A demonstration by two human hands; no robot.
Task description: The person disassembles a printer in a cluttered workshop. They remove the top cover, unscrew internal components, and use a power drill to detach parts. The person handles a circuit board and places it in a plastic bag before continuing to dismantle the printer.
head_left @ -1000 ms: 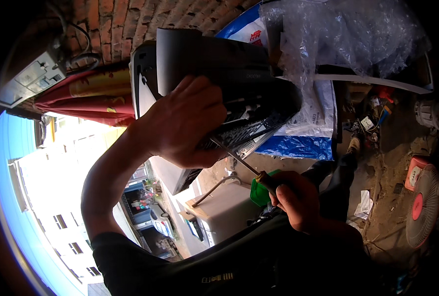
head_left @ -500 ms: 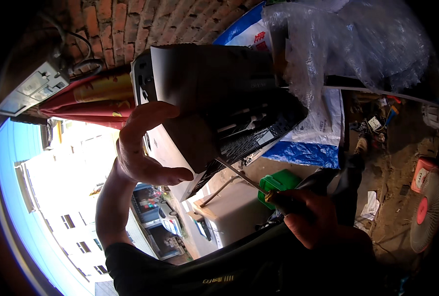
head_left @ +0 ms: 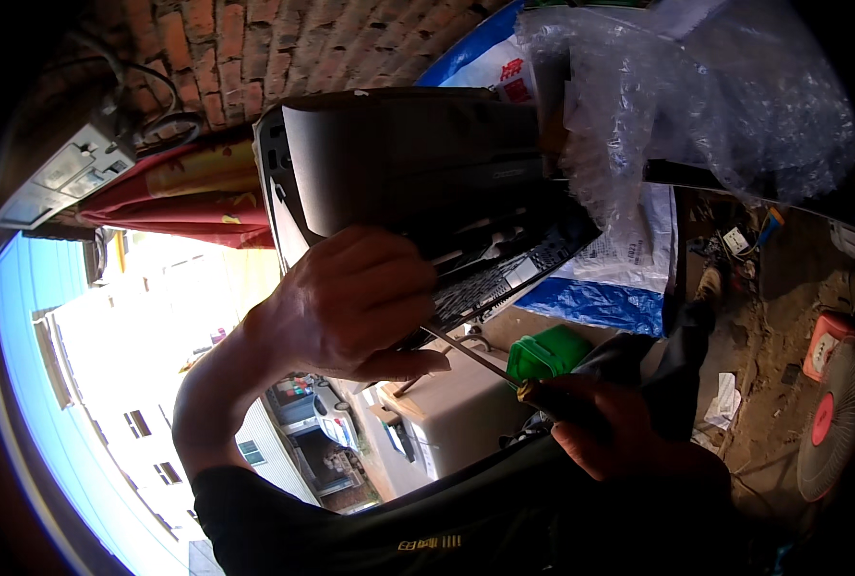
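A boxy grey and black appliance (head_left: 398, 154) stands in front of me, with a rounded casing, a dark open inside and slotted mesh along its lower edge. My left hand (head_left: 365, 298) lies over its near left corner, the fingers curled in and the thumb stretched out below. What those fingers grip is hidden behind the hand. My right hand (head_left: 610, 422) is closed around the dark handle of a screwdriver (head_left: 485, 363). The long metal shaft points up and left to the lower edge of the appliance, and its tip is hidden by my left hand.
Clear plastic wrap (head_left: 706, 96) and a blue-white sack (head_left: 600, 307) lie right of the appliance. Below are a green bin (head_left: 547, 353) and a pale box (head_left: 466, 413). A round fan (head_left: 830, 422) stands far right. A brick wall (head_left: 245, 58) rises behind.
My left hand has moved right, from spread around the casing's corner to curled over it. The right hand and screwdriver stay nearly in place. The casing looks brighter.
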